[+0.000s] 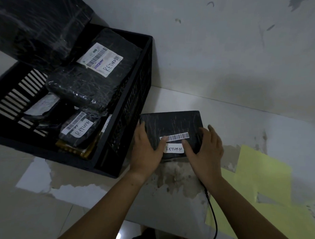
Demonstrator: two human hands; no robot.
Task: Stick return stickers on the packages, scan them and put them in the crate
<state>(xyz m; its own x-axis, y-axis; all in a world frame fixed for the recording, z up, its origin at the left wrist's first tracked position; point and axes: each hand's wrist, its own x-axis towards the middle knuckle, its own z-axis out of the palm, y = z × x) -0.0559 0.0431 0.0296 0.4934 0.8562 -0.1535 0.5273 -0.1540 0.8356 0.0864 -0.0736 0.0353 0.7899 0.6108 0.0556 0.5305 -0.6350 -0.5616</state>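
Package: a flat black plastic-wrapped package (pixel 171 125) is laid on the pale floor (pixel 234 119), outside the crate and just at 3 o'clock of its near corner.
Labels: a white barcode strip (pixel 179 136) is stuck across the package top, and a white paper sticker lettered RETURN (pixel 173 149) is set at 6 o'clock of the strip.
Left hand: the package's 9 o'clock edge is grasped by the left hand (pixel 146 151), with the fingers wrapped over the edge and the thumb pressed on the strip's left end.
Right hand: the 3 o'clock edge is grasped by the right hand (pixel 206 150), with the fingers curved over it and the thumb pressed down just beside the sticker's right end.
Crate: a black slatted plastic crate (pixel 136 78) is seen at 10 o'clock of the package. Black wrapped parcels (pixel 86 87) are stacked inside, and two are seen marked RETURN.
Cable: a thin black cable (pixel 214 215) is trailed from under the right wrist toward 6 o'clock.
Paper: yellow paper sheets (pixel 258 178) are spread on the floor at 4 o'clock of the package.
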